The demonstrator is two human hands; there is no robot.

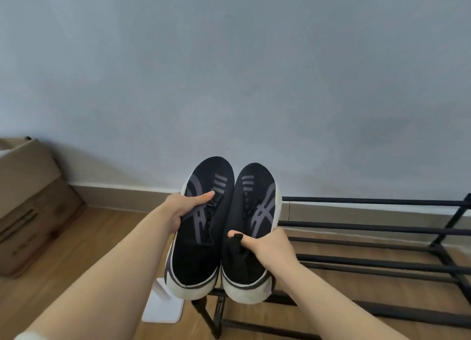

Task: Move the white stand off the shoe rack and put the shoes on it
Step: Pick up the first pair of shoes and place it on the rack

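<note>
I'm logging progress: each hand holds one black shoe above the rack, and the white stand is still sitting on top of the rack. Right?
Not quite. The head view shows the white stand on the wooden floor beside the shoe rack, not on it. The left hand and right hand do each hold a black shoe.

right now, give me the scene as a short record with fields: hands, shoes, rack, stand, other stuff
left hand: grips the left shoe at its side, thumb on top
right hand: grips the right shoe near the heel opening
shoes: black pair with white soles, held side by side in the air, toes toward the wall, above the rack's left end
shoe rack: black bars, nothing resting on it
white stand: on the wooden floor, left of the rack
other: cardboard boxes far left by the wall
</note>
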